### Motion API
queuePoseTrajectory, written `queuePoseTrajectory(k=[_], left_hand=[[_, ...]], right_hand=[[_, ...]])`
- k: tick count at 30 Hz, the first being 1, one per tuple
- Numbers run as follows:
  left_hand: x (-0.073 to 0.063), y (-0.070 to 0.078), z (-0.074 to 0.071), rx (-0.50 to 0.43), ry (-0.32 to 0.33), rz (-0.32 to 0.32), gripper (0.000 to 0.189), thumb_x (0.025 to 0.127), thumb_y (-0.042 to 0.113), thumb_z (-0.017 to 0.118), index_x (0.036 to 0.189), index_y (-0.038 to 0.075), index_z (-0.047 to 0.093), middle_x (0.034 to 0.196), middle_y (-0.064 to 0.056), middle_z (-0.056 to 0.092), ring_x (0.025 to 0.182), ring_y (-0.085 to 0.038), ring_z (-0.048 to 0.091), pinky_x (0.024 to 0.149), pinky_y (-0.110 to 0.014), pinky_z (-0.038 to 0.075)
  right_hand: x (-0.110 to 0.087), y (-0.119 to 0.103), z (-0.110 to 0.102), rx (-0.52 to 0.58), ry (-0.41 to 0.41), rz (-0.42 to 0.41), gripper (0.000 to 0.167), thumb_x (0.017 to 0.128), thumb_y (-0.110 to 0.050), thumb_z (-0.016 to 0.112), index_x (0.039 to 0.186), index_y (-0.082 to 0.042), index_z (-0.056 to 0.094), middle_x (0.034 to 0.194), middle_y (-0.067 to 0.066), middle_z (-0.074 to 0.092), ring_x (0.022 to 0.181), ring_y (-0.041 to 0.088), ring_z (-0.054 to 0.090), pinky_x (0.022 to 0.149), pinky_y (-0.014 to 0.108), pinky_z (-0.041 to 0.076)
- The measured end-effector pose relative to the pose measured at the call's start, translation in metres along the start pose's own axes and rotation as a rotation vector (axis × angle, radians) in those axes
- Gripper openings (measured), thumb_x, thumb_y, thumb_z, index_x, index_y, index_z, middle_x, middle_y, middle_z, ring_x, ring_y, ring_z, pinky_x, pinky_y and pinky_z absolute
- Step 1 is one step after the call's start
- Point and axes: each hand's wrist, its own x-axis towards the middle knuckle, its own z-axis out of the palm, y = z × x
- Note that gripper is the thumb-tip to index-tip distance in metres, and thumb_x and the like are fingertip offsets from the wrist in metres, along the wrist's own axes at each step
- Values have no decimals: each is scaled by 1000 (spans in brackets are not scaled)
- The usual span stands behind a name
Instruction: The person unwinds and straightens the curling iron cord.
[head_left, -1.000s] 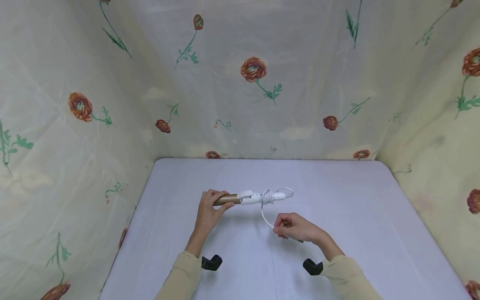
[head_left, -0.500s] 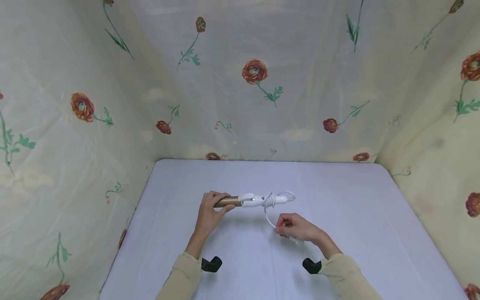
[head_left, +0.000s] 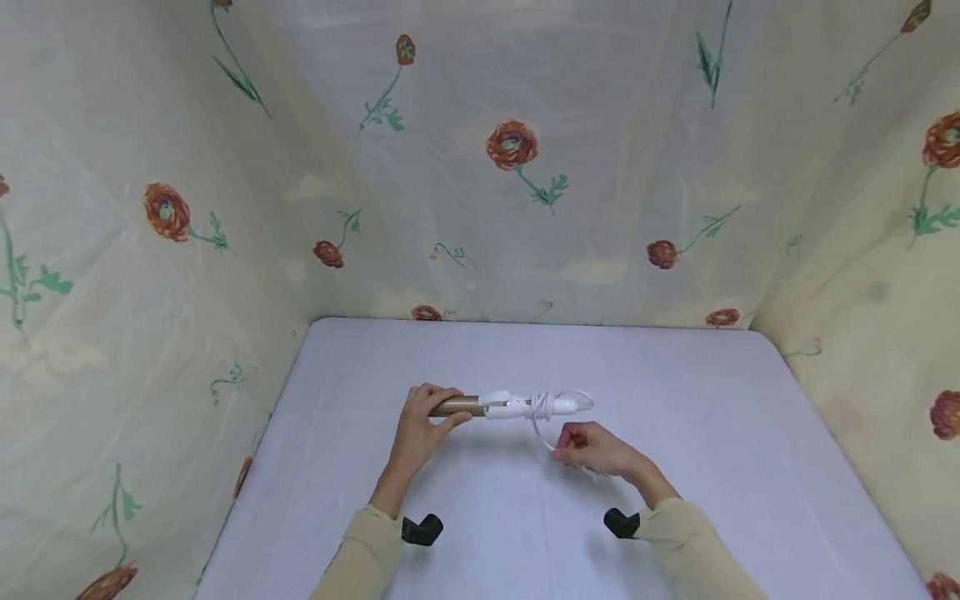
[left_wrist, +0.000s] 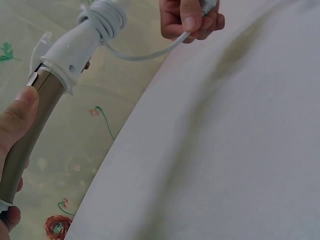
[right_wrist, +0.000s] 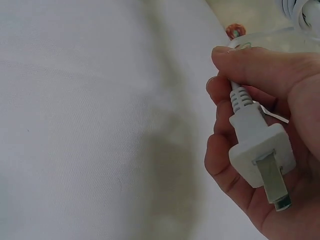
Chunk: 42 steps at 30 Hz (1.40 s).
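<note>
In the head view, my left hand (head_left: 420,427) grips the bronze barrel of a curling iron (head_left: 510,407), held level above the table with its white handle pointing right. The white power cord (head_left: 541,406) is wound several times round that handle. From the coil a short length curves down to my right hand (head_left: 596,451), whose thumb and fingers pinch it. Seen from the right wrist, the white plug (right_wrist: 262,152) lies against the curled fingers, its metal prongs facing away from the cord. In the left wrist view the thumb (left_wrist: 22,112) presses along the barrel near the clip.
A white-covered table (head_left: 510,533) with rounded far corners lies below both hands. Flower-patterned cloth (head_left: 480,208) hangs round its back and sides. Black camera mounts (head_left: 422,530) stick out from the inner side of each sleeve.
The curling iron has come slightly down and to the right in the head view. My right hand has shifted up a little, so the cord between hand and coil spans a shorter gap.
</note>
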Motion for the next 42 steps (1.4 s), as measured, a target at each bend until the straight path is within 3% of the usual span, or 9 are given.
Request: queuePoseTrajectory(k=[8, 19, 26, 34, 37, 42], left_hand=[[-1, -1, -2, 16, -3, 20, 38, 74, 42, 75, 106, 22, 70, 99, 3, 61, 92, -13, 48, 80, -35, 45], [-5, -2, 0, -11, -27, 12, 36, 75, 41, 75, 106, 25, 70, 101, 5, 61, 92, -11, 47, 81, -34, 45], [-7, -4, 1, -17, -38, -12, 39, 75, 46, 73, 107, 24, 70, 101, 5, 61, 93, -11, 47, 82, -35, 44], [-7, -4, 0, -27, -51, -28, 40, 74, 47, 72, 107, 24, 70, 101, 5, 61, 93, -10, 46, 83, -35, 44], [-6, -4, 0, -25, -54, -23, 41, 75, 46, 73, 107, 21, 71, 101, 4, 61, 93, -11, 46, 83, -36, 44], [-8, -3, 1, -20, -56, -17, 40, 75, 45, 73, 108, 22, 70, 101, 4, 60, 92, -12, 46, 82, -36, 44]], right_hand=[[9, 11, -7, -85, 38, 23, 20, 89, -27, 66, 88, -8, 59, 78, 1, 58, 72, 14, 50, 63, 27, 42], [14, 15, -17, -50, 119, 112, 21, 88, -26, 67, 96, -9, 59, 86, 3, 56, 77, 17, 49, 66, 30, 40], [18, 13, -27, -59, 137, 85, 20, 91, -20, 63, 105, -6, 59, 87, 5, 60, 75, 17, 52, 63, 31, 44], [20, 9, -34, -89, 195, 57, 8, 88, -3, 60, 95, -3, 56, 88, 9, 60, 75, 19, 52, 62, 31, 46], [20, 6, -37, -76, 203, 56, 6, 91, -6, 59, 95, -2, 57, 86, 9, 59, 74, 18, 52, 62, 30, 47], [20, 3, -42, -59, 224, 38, 19, 93, -19, 61, 97, 0, 58, 80, 7, 56, 69, 17, 49, 58, 28, 45]])
